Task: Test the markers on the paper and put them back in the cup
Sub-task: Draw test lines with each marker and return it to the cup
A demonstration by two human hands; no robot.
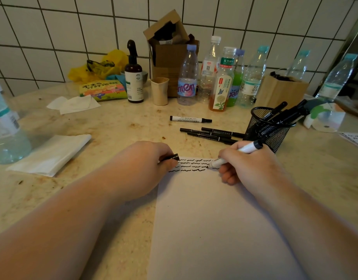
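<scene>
A white sheet of paper [210, 219] lies on the counter with several wavy black lines [192, 165] near its top edge. My right hand [249, 164] grips a white marker [234, 155], its tip touching the paper at the end of a line. My left hand [147, 164] rests on the paper's top left corner and pinches a black marker cap [173, 157]. A black mesh cup [268, 128] stands just beyond my right hand with several black markers in it. One white marker [190, 119] and three black markers [210, 134] lie on the counter behind the paper.
Several plastic bottles [220, 77] line the tiled wall with a brown pump bottle [133, 77], a beige cup [160, 90] and a cardboard box [170, 49]. Folded tissues [52, 154] and a water bottle [4, 126] sit at the left. A wooden holder [281, 91] stands behind the mesh cup.
</scene>
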